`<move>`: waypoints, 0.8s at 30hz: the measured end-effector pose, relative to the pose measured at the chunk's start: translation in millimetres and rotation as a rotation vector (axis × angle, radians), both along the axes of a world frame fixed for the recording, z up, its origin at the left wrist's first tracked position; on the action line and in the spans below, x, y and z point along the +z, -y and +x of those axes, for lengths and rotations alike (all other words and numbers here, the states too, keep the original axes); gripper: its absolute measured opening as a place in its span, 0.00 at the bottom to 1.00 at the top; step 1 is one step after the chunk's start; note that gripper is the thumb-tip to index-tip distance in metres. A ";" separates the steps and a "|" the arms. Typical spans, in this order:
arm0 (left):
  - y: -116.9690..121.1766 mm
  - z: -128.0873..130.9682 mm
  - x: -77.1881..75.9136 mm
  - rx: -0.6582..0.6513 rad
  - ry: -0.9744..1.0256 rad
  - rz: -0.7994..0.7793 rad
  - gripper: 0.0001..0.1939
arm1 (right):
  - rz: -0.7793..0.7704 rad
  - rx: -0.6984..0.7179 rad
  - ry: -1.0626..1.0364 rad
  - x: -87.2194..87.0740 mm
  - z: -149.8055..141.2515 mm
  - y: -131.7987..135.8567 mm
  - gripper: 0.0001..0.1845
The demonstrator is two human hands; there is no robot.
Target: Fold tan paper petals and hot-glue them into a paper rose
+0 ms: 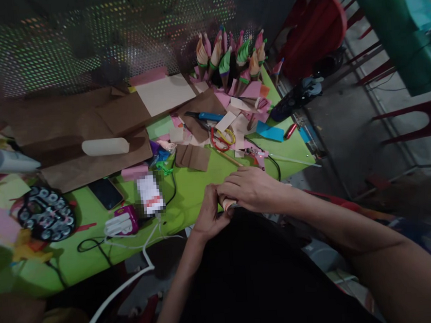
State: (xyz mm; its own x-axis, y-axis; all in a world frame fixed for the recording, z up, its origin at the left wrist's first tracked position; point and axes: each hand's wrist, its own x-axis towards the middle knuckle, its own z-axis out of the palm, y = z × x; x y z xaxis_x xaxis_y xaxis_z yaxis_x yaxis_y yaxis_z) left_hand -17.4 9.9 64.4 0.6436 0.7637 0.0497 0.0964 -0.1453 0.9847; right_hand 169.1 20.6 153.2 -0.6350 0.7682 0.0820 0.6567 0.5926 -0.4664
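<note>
Close to my body at the table's front edge, my left hand [208, 214] and my right hand [249, 187] come together around a small orange-and-white striped piece [228, 204]. Fingers of both hands curl over it, so most of its shape is hidden. Just beyond the right hand lies a thin wooden stick [233, 159]. Near that are scissors [220, 144] with red and yellow handles and a pink glue gun [260, 158]. Several brown card pieces [193, 157] lie ahead of the left hand.
Several paper ice cream cones [225, 66] stand at the back of the green table [191, 187]. A blue utility knife [211, 116] rests among paper scraps. Leftward are a white roll [105, 147], brown paper [66, 117], a phone [106, 192] and cables. A red chair [313, 33] stands beyond.
</note>
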 end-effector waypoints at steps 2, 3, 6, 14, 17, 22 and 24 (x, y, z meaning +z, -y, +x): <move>-0.4 0.2 0.9 -0.005 -0.002 0.004 0.21 | 0.001 -0.003 0.005 0.7 0.7 -0.6 0.05; -0.6 0.2 1.6 -0.008 -0.007 0.001 0.21 | 0.004 -0.004 0.010 1.2 1.1 -0.8 0.05; -1.5 0.4 3.3 -0.017 -0.019 -0.012 0.20 | 0.017 0.005 0.049 2.9 2.2 -1.5 0.05; -4.0 1.6 1.6 -0.002 -0.057 -0.118 0.17 | 0.034 0.008 0.038 -5.2 4.7 -8.6 0.07; -3.1 3.1 0.1 0.019 -0.011 -0.219 0.19 | 0.004 -0.027 -0.019 -11.9 8.6 -13.5 0.08; 0.0 5.7 -4.8 0.070 0.050 -0.280 0.24 | -0.062 -0.142 -0.151 -14.5 19.0 -14.3 0.08; 0.9 6.1 -7.7 0.096 0.067 -0.267 0.25 | -0.101 -0.188 -0.193 -12.2 21.3 -10.3 0.07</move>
